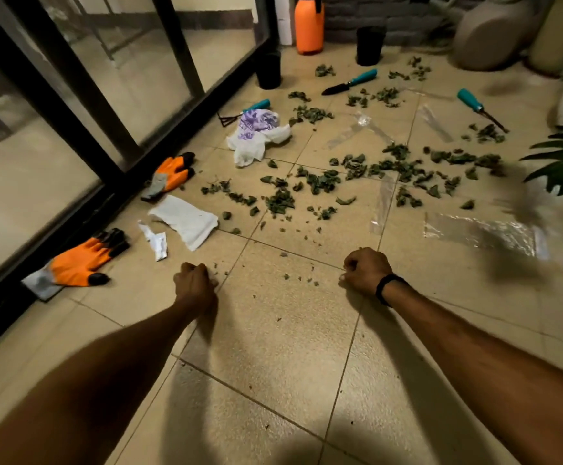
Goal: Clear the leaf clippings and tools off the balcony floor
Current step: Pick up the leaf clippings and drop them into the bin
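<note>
- Left hand point(194, 280) and right hand point(367, 270) are resting fisted on the floor point(273, 330) (contents hidden).
- Leaf clippings point(320, 182) are lying toward one o'clock.
- An orange glove point(78, 263) is lying at ten o'clock.

Both bare arms stretch forward and down; the left grip point(194, 280) and the right grip point(367, 269) are curled into fists.

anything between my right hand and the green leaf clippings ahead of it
Nothing visible blocks it. Only bare beige floor tile with tiny crumbs lies between the right hand and the scattered green leaf clippings; the clear plastic sheet lies off to the right.
</note>
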A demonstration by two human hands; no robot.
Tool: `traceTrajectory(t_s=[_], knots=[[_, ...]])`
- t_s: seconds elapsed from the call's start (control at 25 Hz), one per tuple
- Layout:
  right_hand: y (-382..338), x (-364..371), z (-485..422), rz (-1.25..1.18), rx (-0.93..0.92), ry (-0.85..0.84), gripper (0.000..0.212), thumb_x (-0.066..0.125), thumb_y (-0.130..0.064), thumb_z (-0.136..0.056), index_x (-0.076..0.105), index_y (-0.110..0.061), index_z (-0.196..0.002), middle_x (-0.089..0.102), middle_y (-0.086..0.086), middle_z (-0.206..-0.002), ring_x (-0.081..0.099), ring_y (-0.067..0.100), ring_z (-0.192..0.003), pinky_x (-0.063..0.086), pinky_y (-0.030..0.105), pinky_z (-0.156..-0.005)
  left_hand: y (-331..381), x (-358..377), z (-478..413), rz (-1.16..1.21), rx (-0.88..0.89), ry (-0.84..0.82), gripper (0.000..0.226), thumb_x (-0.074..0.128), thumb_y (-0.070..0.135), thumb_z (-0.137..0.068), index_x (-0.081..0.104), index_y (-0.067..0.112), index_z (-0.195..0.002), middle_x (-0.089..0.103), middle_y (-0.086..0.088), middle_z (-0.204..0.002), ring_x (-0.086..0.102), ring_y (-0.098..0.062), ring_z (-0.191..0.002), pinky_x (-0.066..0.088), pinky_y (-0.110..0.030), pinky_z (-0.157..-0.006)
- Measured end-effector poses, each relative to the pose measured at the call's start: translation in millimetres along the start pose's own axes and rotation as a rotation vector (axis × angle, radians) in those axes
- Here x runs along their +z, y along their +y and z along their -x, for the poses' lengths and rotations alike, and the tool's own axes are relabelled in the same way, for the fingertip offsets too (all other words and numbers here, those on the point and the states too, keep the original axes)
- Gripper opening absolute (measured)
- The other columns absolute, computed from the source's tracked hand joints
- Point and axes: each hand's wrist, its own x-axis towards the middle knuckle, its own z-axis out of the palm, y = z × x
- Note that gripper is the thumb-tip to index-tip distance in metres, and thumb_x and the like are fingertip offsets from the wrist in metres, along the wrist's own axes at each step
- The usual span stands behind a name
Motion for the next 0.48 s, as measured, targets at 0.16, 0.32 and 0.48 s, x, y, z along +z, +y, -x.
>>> traceTrajectory(t_s=[0.16, 0.32, 0.48], knots=[[-19.7, 41.7, 9.4, 0.04, -0.042, 0.018, 0.029, 0.083, -0.021, -0.074, 0.056, -0.011, -0.072, 0.057, 0.004, -0.078, 0.053, 0.019, -0.075, 0.043, 0.03, -0.061, -5.5, 16.6, -0.8, 0.174, 0.132, 0.175, 0.019, 0.054, 0.025, -0.098, 0.062, 0.016, -0.083, 0.055, -0.011, -0.1, 0.052, -0.032, -0.097, 0.038, -0.034, -0.073], [-63.2, 79.0, 4.5, -0.039, -0.108, 0.075, 0.038, 0.073, -0.011, -0.083, 0.039, -0.018, -0.066, 0.041, 0.001, -0.076, 0.047, 0.016, -0.075, 0.042, 0.031, -0.065, 18.7, 24.3, 14.7, 0.327, 0.129, 0.326, 0.021, 0.053, 0.012, -0.097, 0.072, 0.013, -0.104, 0.059, -0.01, -0.105, 0.054, -0.027, -0.097, 0.042, -0.032, -0.079], [-95.5, 96.8, -16.8, 0.026, -0.157, 0.067, 0.023, 0.059, -0.019, -0.093, 0.036, -0.017, -0.095, 0.035, 0.004, -0.098, 0.033, 0.016, -0.091, 0.031, 0.029, -0.079, 41.3, 23.5, 5.6, 0.425, 0.137, 0.33, 0.021, 0.054, 0.011, -0.097, 0.072, 0.014, -0.106, 0.061, -0.007, -0.103, 0.056, -0.025, -0.096, 0.04, -0.029, -0.077]])
